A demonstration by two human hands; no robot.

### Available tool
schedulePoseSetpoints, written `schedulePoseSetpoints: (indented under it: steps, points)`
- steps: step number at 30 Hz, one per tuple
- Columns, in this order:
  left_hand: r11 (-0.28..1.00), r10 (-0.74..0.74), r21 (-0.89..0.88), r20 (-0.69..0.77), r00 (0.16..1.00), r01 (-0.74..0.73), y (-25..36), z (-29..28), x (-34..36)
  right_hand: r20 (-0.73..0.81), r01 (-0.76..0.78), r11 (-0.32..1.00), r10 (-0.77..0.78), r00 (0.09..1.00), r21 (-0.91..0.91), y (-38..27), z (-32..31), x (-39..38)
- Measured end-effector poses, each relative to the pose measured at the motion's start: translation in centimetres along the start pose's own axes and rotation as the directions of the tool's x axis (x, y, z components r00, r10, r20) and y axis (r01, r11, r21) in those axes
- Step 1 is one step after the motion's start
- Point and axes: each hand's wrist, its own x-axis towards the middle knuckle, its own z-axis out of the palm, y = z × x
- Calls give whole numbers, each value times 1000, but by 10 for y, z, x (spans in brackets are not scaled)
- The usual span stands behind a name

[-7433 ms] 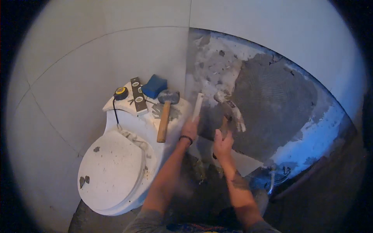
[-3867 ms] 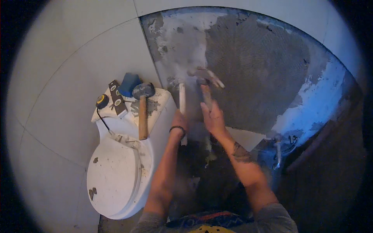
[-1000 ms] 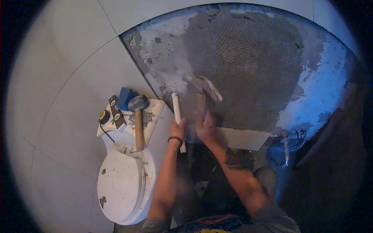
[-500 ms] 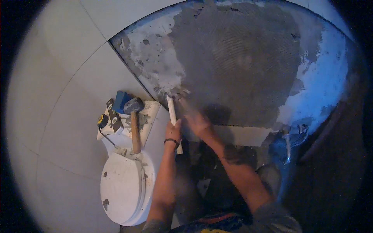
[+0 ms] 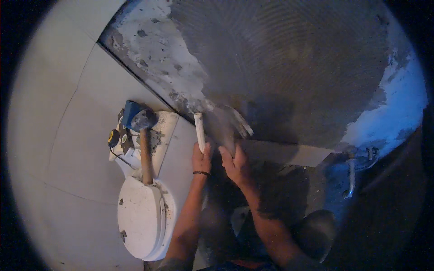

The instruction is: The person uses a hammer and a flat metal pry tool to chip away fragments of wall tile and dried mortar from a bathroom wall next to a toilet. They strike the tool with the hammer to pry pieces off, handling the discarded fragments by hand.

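Wall (image 5: 289,67): stripped of tile above the fingers, grey ridged adhesive exposed, white patches at upper left and far right. Intact pale tiles (image 5: 58,149) are seen well left of the fingers.

Toilet (image 5: 142,221): closed lid, below and left of the left-hand fingers. Its cistern lid (image 5: 165,131) is used as a shelf, just left of those fingers.

Mallet (image 5: 144,135): laid on the cistern lid, grey head up, wooden handle running down toward the toilet lid. A blue block (image 5: 131,112) and a yellow-and-black tape measure (image 5: 113,137) are parked beside its head. None of these are touched.

Hammer (image 5: 233,128): blurred, taken as a steel claw head on a handle. It is gripped by the right hand (image 5: 237,162), fingers clenched round the handle low down, head above the fingertips against the wall. Judged head-heavy and stiff; a low hold on the handle suits swinging.

Chisel (image 5: 199,131): pale straight bar, held upright by the left hand (image 5: 201,158), fingers wrapped round its lower end, tip at the tile edge above. Judged rigid, light, possibly dusty and slick; best held well below the struck end.

Tap (image 5: 357,167): metal, well right of the right-hand fingers.
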Motion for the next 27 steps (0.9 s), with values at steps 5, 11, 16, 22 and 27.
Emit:
schedulePoseSetpoints:
  steps: [5,11,16,22,27]
  points:
    - [998,51,-23,-55,997,-53,-16,5,12,129,-107,987,123,984,-122,0,1,2]
    - [1000,3,-31,-66,998,-5,-21,2,13,110,8,993,6,994,-119,5,13,-9]
    - [996,49,70,84,995,-55,-23,9,0,-33,9,1000,-9,999,-23,14,5,-7]
    - [1000,-4,-9,160,987,5,-53,28,-78,-130,131,990,-138,982,-55,-11,-33,13]
    - [997,-75,-17,105,992,78,-76,43,-115,-85,83,997,-83,993,-9,14,-34,25]
